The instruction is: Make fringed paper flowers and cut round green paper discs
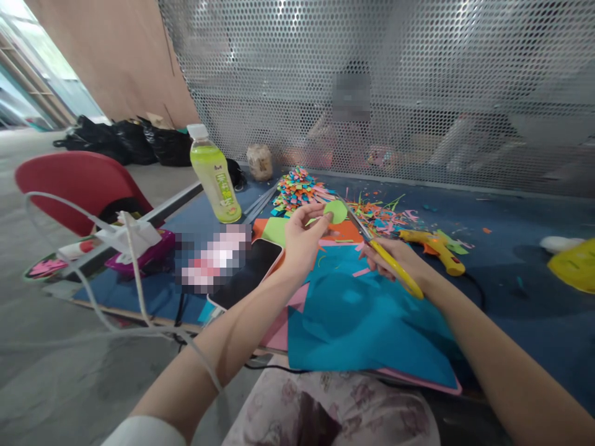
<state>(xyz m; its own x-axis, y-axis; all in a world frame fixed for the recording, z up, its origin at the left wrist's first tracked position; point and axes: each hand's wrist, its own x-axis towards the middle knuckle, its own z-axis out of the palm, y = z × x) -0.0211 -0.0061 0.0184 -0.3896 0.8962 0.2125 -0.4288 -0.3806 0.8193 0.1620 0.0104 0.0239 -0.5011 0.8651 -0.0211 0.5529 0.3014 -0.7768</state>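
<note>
Between its thumb and fingers, my left hand (307,232) pinches a small round green paper piece (336,212) above the table. Just to the right, my right hand (390,257) is closed around yellow-handled scissors (395,267), whose blades point up and left toward the green disc. Below both hands lies a large blue sheet (367,316), with orange, green and pink paper partly showing around it. A mound of small coloured paper pieces (297,191) stands behind my left hand. Loose paper scraps (383,217) lie behind the scissors.
A yellow glue gun (437,248) rests right of my right hand. Leftward are a drink bottle (216,179), a phone (248,272), and a white power strip (130,238) with cables. A perforated metal panel (395,80) borders the table's back. A red chair (79,186) stands at left.
</note>
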